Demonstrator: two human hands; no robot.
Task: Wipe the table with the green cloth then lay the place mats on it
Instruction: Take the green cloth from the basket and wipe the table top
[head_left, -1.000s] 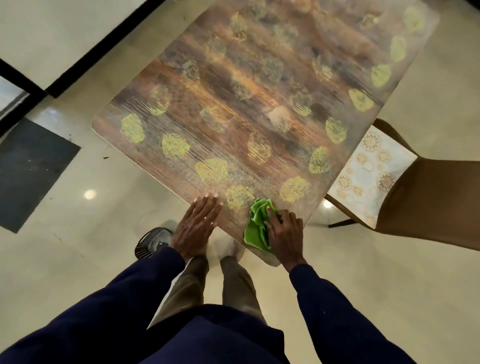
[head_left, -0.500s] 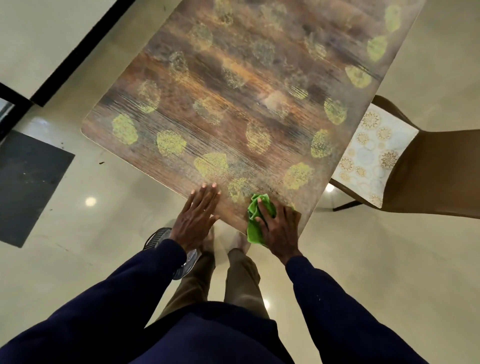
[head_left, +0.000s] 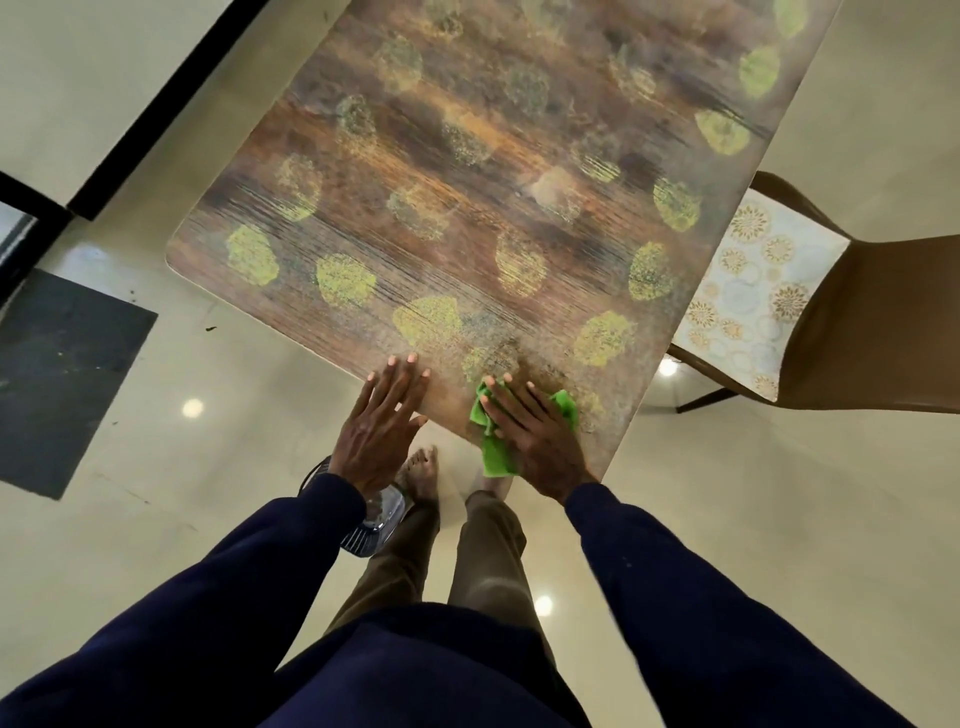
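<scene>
The brown table (head_left: 467, 171) with yellow-green round blotches fills the upper middle of the view. Near its front right corner lies the crumpled green cloth (head_left: 493, 447). My right hand (head_left: 535, 431) presses flat on the cloth with straight, spread fingers; part of the cloth hangs past the table edge. My left hand (head_left: 384, 421) rests flat at the front edge, fingers straight, just left of the cloth. A pale place mat (head_left: 748, 291) with gold round motifs lies on the seat of a brown chair (head_left: 872, 322) to the table's right.
Glossy cream floor tiles surround the table. A dark floor mat (head_left: 62, 374) lies at the left. A small grey fan-like object (head_left: 371, 519) stands on the floor under my left wrist. My bare feet are beneath the table's front edge.
My right hand has flattened out on the cloth and slid it slightly onto the table near the front corner. My left hand stays at the front edge. The view has moved closer.
</scene>
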